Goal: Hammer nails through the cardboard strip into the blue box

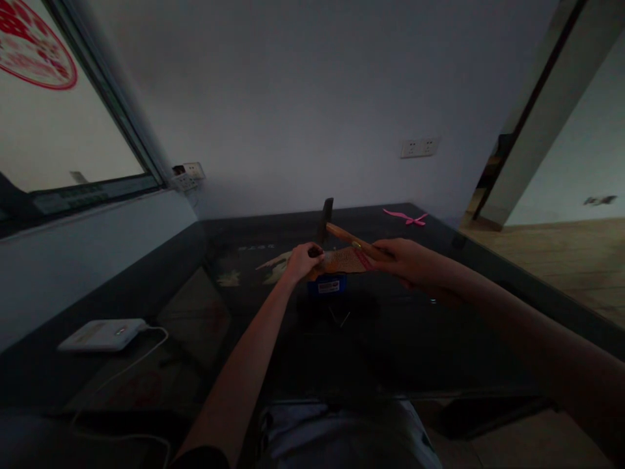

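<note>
A hammer (349, 236) with a wooden handle and dark head is gripped by my right hand (403, 260), its head raised at the centre of the dark table. My left hand (303, 260) is closed beside the hammer head, at the left end of a brown, patterned flat piece (346, 260). What its fingers pinch is too small to name. Under the flat piece sits a blue box (327, 285) with a white label. Two thin, nail-like pieces (345, 319) lie on the table just in front of the box.
A white power bank (105, 335) with a white cable (131, 366) lies on the table's left. Pink scissors-like object (410, 218) rests near the back right. Behind the dark table (430, 352) stands a wall with sockets (420, 148).
</note>
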Tool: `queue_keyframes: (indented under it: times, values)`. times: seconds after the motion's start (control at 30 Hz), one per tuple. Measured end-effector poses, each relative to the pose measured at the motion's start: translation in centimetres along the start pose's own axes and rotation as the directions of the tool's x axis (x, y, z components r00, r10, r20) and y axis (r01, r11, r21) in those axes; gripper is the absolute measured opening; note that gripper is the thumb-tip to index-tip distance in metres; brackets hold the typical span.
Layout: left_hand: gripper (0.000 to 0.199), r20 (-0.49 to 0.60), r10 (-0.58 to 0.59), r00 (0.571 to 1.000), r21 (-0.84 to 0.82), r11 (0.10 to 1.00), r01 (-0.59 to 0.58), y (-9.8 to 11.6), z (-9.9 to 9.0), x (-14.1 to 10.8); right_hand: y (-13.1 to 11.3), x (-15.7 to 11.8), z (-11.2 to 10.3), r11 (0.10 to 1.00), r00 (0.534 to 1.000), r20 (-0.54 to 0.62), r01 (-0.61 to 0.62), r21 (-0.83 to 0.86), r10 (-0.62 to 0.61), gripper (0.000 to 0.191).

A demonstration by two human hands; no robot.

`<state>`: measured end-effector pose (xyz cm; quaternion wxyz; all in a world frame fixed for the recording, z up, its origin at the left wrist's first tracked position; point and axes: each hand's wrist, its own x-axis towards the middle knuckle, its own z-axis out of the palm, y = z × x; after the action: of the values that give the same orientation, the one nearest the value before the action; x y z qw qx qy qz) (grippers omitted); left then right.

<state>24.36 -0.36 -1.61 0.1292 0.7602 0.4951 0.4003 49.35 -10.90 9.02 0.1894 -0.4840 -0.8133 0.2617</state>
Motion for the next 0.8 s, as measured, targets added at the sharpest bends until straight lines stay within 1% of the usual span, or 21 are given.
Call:
queue_keyframes:
  times: [0.1, 0.2, 0.4, 0.53, 0.7, 0.8]
  values:
    - [0.011, 0.007, -0.023, 1.000, 0.023, 0.999, 0.023, 0.18, -0.07, 0.01, 0.23, 0.02, 0.19, 0.999, 0.999, 0.031, 0.014, 0.039, -0.015, 0.016]
    - [0.012, 0.009, -0.040, 0.999, 0.033, 0.999, 0.040, 0.55, -0.19, -0.01, 0.57, 0.12, 0.31, 0.997, 0.999, 0.028, 0.023, 0.076, -0.026, 0.019]
    - [0.009, 0.020, -0.047, 0.999, 0.005, 0.999, 0.047, 0.89, -0.24, -0.14, 0.46, 0.14, 0.22, 1.000, 1.000, 0.005, -0.021, 0.019, 0.021, 0.021]
    - [0.012, 0.019, -0.056, 0.998, 0.033, 0.998, 0.055, 0.78, -0.23, -0.11, 0.45, 0.07, 0.38, 1.000, 0.999, 0.038, 0.007, 0.025, -0.008, 0.023]
    - [0.009, 0.020, -0.029, 0.999, 0.015, 0.999, 0.029, 0.88, -0.26, -0.06, 0.66, -0.07, 0.14, 1.000, 1.000, 0.016, 0.001, -0.023, 0.000, 0.019]
    - [0.009, 0.020, -0.037, 0.999, 0.013, 0.999, 0.037, 0.87, -0.23, -0.05, 0.71, -0.11, 0.23, 0.999, 1.000, 0.030, 0.001, -0.041, 0.001, 0.022]
